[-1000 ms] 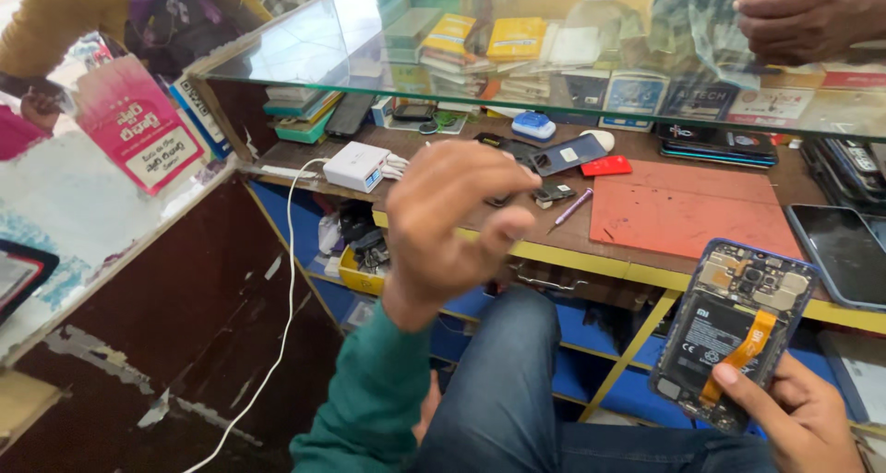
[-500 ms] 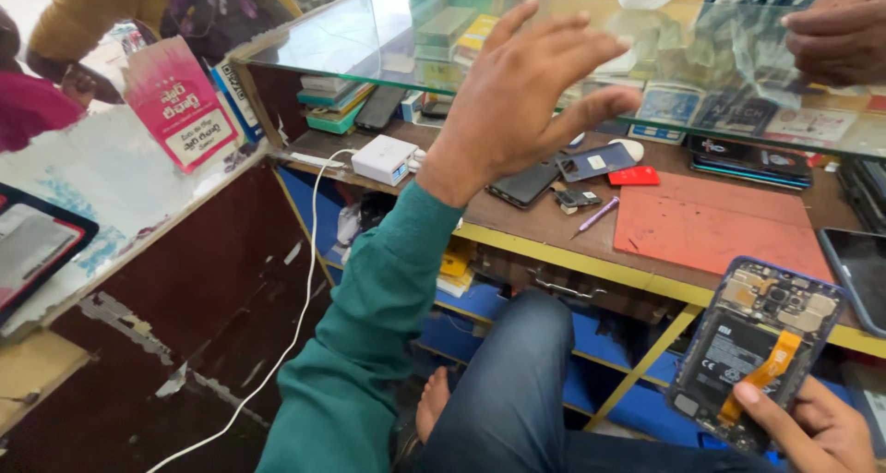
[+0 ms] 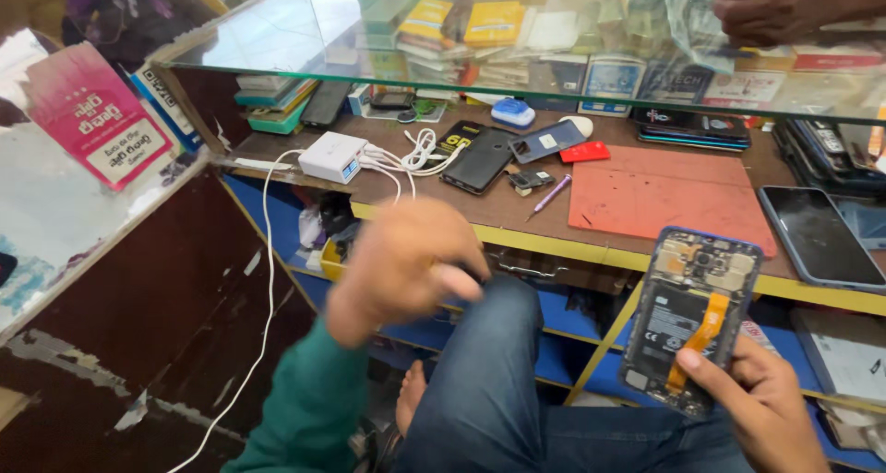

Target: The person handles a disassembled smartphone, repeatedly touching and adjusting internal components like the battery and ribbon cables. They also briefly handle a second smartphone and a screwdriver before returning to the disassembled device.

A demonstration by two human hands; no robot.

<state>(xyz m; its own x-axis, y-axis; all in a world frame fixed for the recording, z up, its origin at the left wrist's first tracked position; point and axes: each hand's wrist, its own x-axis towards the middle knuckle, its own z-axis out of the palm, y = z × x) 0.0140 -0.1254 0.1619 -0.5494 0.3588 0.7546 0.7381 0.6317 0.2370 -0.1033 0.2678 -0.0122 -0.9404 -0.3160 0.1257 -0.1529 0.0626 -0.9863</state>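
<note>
Disassembly step in hand: right hand grips the opened phone just below the red mat; left hand, blurred, loosely curled, empty, must next fetch a tool.

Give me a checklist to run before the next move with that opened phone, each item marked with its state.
1. Right hand grips the opened phone: ok.
2. Orange flex cable clear of the thumb: not ok, thumb lies on it.
3. Left hand steady: cannot tell, blurred.
4. Left hand empty: cannot tell.
5. Red work mat has bare room: ok.
6. Purple tool lies on the bench: ok.
</note>
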